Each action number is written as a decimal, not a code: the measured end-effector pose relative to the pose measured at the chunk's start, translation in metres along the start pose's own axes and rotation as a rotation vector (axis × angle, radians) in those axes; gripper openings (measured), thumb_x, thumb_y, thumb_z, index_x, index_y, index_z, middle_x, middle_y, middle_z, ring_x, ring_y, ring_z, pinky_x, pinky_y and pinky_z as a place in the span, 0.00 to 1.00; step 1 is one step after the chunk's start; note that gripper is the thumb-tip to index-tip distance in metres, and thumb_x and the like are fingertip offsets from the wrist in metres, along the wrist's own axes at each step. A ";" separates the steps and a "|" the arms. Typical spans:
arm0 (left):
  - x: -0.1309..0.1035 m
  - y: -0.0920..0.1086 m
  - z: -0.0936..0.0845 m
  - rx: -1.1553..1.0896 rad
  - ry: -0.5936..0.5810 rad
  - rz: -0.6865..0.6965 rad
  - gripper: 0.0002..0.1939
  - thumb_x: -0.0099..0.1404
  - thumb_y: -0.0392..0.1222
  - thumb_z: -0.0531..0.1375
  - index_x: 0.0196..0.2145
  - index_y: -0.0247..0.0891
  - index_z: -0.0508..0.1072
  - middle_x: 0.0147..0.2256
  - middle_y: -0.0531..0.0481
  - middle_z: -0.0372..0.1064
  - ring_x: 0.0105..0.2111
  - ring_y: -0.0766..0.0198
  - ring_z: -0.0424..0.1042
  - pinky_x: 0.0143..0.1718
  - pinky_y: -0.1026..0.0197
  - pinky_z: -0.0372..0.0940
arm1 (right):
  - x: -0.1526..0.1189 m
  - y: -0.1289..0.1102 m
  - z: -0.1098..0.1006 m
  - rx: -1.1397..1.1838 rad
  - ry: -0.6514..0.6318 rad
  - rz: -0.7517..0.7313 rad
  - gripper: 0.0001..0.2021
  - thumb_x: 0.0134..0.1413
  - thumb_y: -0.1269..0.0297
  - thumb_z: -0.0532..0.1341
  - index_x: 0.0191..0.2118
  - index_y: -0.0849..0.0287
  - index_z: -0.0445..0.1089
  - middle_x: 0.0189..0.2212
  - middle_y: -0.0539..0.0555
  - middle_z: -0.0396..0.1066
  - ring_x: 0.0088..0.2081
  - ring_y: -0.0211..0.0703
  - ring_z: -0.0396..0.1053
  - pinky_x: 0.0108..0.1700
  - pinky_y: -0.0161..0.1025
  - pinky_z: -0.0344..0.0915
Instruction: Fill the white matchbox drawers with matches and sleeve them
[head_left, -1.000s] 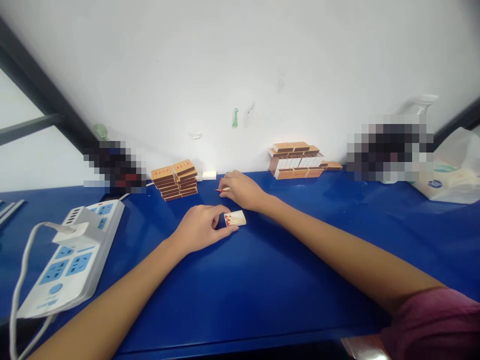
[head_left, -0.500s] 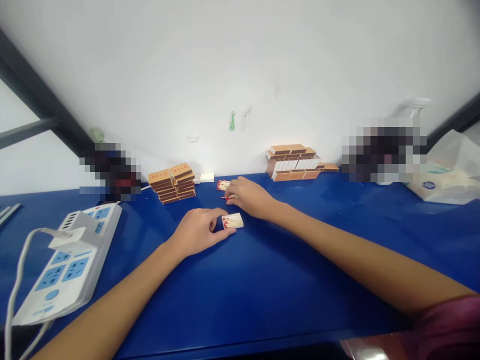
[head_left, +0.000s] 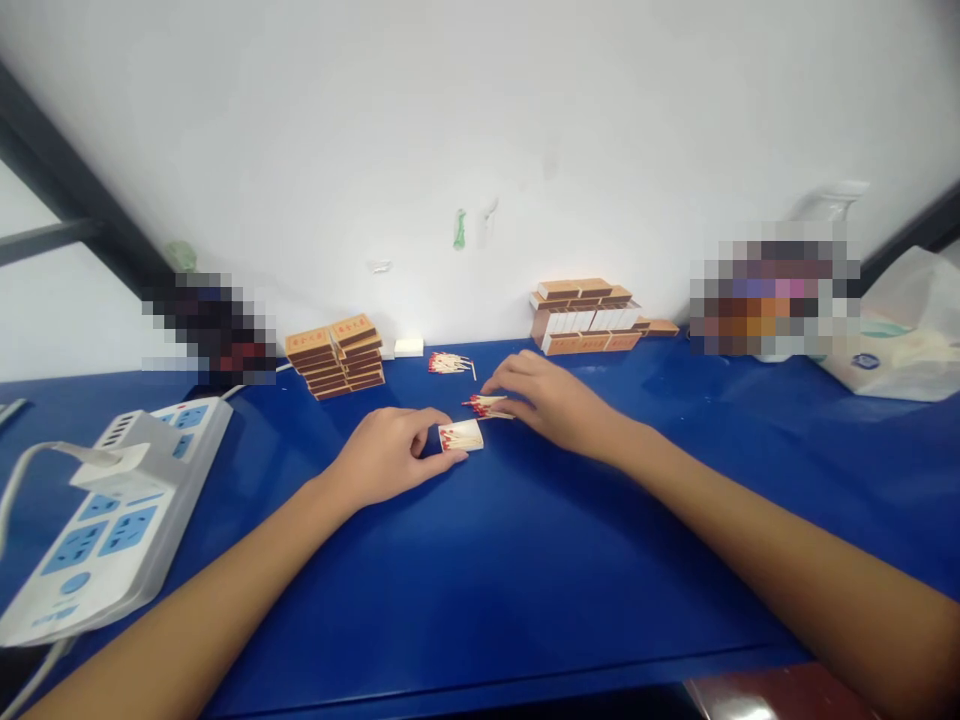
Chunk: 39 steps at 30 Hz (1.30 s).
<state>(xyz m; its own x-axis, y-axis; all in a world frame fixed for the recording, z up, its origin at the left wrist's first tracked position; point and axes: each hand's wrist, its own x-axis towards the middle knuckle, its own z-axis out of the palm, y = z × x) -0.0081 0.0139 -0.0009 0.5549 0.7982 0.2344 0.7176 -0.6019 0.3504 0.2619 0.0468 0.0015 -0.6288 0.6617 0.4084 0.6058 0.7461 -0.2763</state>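
Note:
Between thumb and fingers, my left hand (head_left: 394, 455) grips a small white matchbox tray (head_left: 471, 427) on the blue table. Several red-tipped matches (head_left: 457, 440) lie inside the tray. My right hand (head_left: 547, 400) is just to the right and beyond, pinching a bunch of matches (head_left: 489, 405) with their red heads pointing left. Behind the hands, a loose pile of matches (head_left: 448, 363) rests on the table, with one match apart at its right end.
A stack of matchboxes (head_left: 337, 355) stands at the left back, and another matchbox stack (head_left: 585, 320) by the wall at right. A white tray (head_left: 409, 347) lies between them. A power strip (head_left: 112, 530) occupies the left side; a tissue pack (head_left: 885, 350) sits far right.
My right hand has moved from the match pile toward me and to the right, carrying a bunch of matches. My left hand still grips the tray. The view has shifted slightly.

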 end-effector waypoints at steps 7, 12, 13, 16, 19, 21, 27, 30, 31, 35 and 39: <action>0.000 0.000 -0.001 0.000 -0.023 0.000 0.20 0.68 0.59 0.63 0.48 0.43 0.79 0.20 0.59 0.61 0.20 0.69 0.62 0.25 0.63 0.51 | -0.009 0.011 -0.016 0.029 -0.120 0.156 0.10 0.66 0.57 0.62 0.44 0.57 0.74 0.39 0.56 0.72 0.41 0.46 0.69 0.42 0.42 0.64; -0.001 0.002 -0.001 0.028 -0.018 -0.001 0.20 0.67 0.59 0.63 0.49 0.44 0.80 0.21 0.59 0.62 0.21 0.69 0.62 0.25 0.63 0.51 | -0.010 -0.002 -0.007 0.023 -0.112 0.110 0.19 0.65 0.52 0.64 0.55 0.57 0.71 0.48 0.59 0.70 0.48 0.50 0.69 0.48 0.44 0.66; -0.001 0.003 0.000 0.031 -0.017 0.002 0.20 0.67 0.59 0.63 0.49 0.44 0.80 0.21 0.59 0.62 0.21 0.69 0.62 0.25 0.63 0.51 | -0.009 -0.004 -0.004 0.014 -0.110 0.101 0.18 0.66 0.54 0.63 0.56 0.58 0.71 0.49 0.60 0.70 0.50 0.50 0.68 0.50 0.45 0.66; -0.001 0.005 0.001 0.039 -0.019 0.017 0.20 0.68 0.59 0.62 0.49 0.43 0.80 0.21 0.59 0.62 0.21 0.69 0.62 0.25 0.63 0.51 | -0.003 -0.005 0.005 -0.024 -0.109 0.110 0.12 0.70 0.60 0.59 0.51 0.60 0.74 0.45 0.60 0.71 0.49 0.49 0.68 0.50 0.44 0.66; -0.002 0.007 0.003 0.048 -0.013 0.036 0.20 0.68 0.59 0.62 0.48 0.43 0.79 0.20 0.59 0.62 0.20 0.69 0.63 0.25 0.63 0.51 | 0.002 -0.004 0.011 -0.112 -0.096 0.114 0.12 0.71 0.61 0.58 0.45 0.61 0.75 0.41 0.59 0.71 0.44 0.47 0.68 0.46 0.42 0.65; -0.002 0.007 0.004 0.045 -0.009 0.046 0.20 0.68 0.59 0.62 0.48 0.43 0.79 0.20 0.59 0.63 0.20 0.69 0.63 0.26 0.63 0.51 | 0.004 -0.004 0.012 -0.177 -0.085 0.108 0.12 0.72 0.61 0.58 0.42 0.62 0.75 0.39 0.58 0.72 0.42 0.46 0.67 0.44 0.41 0.63; -0.002 0.004 0.006 0.036 0.006 0.048 0.20 0.68 0.60 0.62 0.47 0.42 0.79 0.20 0.59 0.61 0.20 0.69 0.62 0.26 0.64 0.52 | 0.004 -0.005 0.011 -0.320 -0.086 0.083 0.14 0.72 0.60 0.57 0.40 0.61 0.77 0.38 0.58 0.73 0.41 0.45 0.65 0.38 0.39 0.58; -0.002 0.004 0.005 0.032 0.006 0.033 0.20 0.68 0.59 0.63 0.46 0.42 0.79 0.20 0.59 0.61 0.20 0.69 0.62 0.25 0.64 0.52 | 0.003 -0.005 0.009 -0.355 -0.103 0.074 0.14 0.72 0.60 0.57 0.40 0.61 0.77 0.38 0.58 0.73 0.41 0.45 0.65 0.37 0.39 0.58; -0.002 0.005 0.004 0.033 0.003 0.026 0.19 0.68 0.59 0.63 0.46 0.42 0.80 0.20 0.59 0.61 0.20 0.69 0.62 0.25 0.64 0.52 | 0.002 -0.005 0.008 -0.363 -0.106 0.073 0.14 0.73 0.61 0.56 0.40 0.61 0.77 0.38 0.58 0.73 0.41 0.45 0.65 0.37 0.39 0.58; 0.000 0.005 0.001 0.043 0.027 -0.003 0.19 0.68 0.58 0.63 0.46 0.42 0.80 0.20 0.59 0.62 0.21 0.69 0.63 0.26 0.63 0.52 | 0.000 0.000 0.003 -0.372 -0.103 0.076 0.12 0.71 0.67 0.57 0.38 0.61 0.77 0.37 0.58 0.73 0.40 0.45 0.65 0.37 0.39 0.57; 0.000 0.004 0.000 0.043 0.049 -0.033 0.19 0.68 0.58 0.63 0.46 0.42 0.80 0.20 0.58 0.63 0.21 0.68 0.63 0.26 0.63 0.52 | -0.003 0.005 -0.001 -0.314 -0.041 0.077 0.12 0.71 0.65 0.58 0.39 0.60 0.77 0.37 0.58 0.73 0.40 0.45 0.65 0.38 0.40 0.58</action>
<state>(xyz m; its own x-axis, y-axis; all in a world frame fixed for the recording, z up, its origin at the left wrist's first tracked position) -0.0056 0.0115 0.0005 0.5101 0.8172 0.2681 0.7532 -0.5750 0.3195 0.2671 0.0485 0.0002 -0.5904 0.7229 0.3590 0.7693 0.6386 -0.0207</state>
